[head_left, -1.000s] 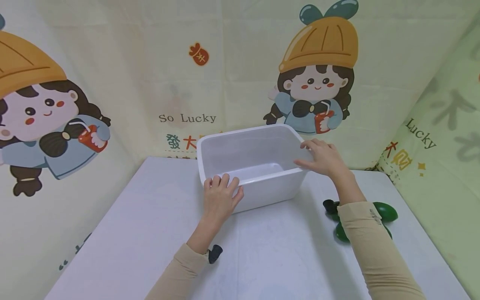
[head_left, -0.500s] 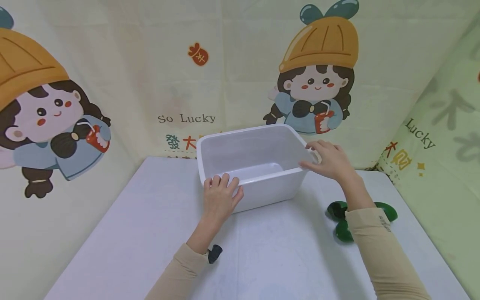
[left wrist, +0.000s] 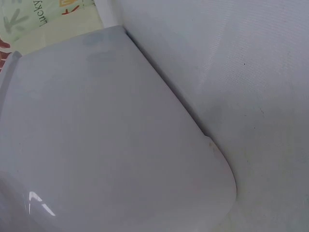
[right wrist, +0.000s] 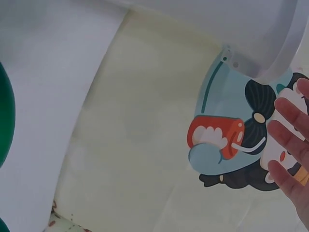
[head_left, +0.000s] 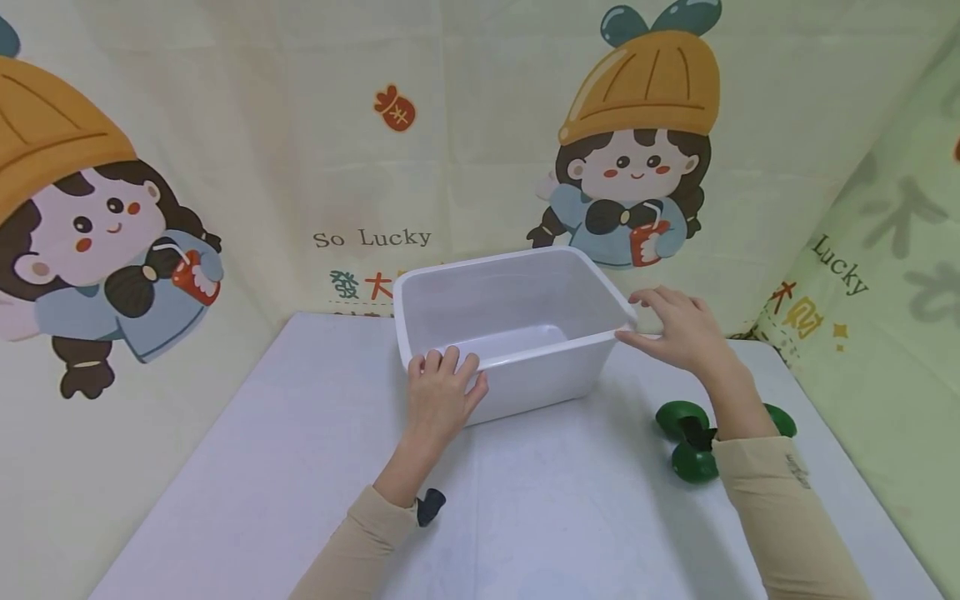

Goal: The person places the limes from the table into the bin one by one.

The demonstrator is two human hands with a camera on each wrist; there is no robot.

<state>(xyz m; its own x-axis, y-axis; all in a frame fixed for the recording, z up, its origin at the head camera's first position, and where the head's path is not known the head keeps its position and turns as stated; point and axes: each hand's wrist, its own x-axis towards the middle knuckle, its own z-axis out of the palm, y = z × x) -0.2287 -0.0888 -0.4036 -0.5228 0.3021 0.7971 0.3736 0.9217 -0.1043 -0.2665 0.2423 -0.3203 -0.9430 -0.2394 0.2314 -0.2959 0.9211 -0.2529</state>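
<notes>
Backdrop (head_left: 465,125): printed cloth hung behind and to both sides; cartoon figures in orange hats are shown; "So Lucky" is read at centre, "Lucky" on the right panel, with Chinese characters below each, partly hidden

Table (head_left: 300,467): white top, seen running from the near edge to the cloth

Bin (head_left: 517,333): white plastic, rectangular, nothing seen inside; set upright at table centre toward the back, long axis running left to right across the view, slightly skewed. In the left wrist view only its smooth outer wall (left wrist: 111,145) is seen, no label; in the right wrist view a rim corner (right wrist: 270,43) is caught. No brand or writing is found on it

Left hand (head_left: 442,400): laid on the near left corner of the bin, fingers curled over the rim, palm against the near wall; the bin is gripped there

Right hand (head_left: 678,329): held just off the right end of the bin, fingers spread and relaxed, tips near the rim corner; contact cannot be told, nothing is gripped. Fingers (right wrist: 289,145) are seen apart from the rim in the wrist view

Relation noted: the bin lies ahead of both hands and between them, left hand at one end, right hand at the other

Green pieces (head_left: 693,442): dark green, rounded, glossy, lying on the table under the right forearm, well apart from the bin; kind not made out

Black bit (head_left: 431,505): small, by the left sleeve, unidentified
</notes>
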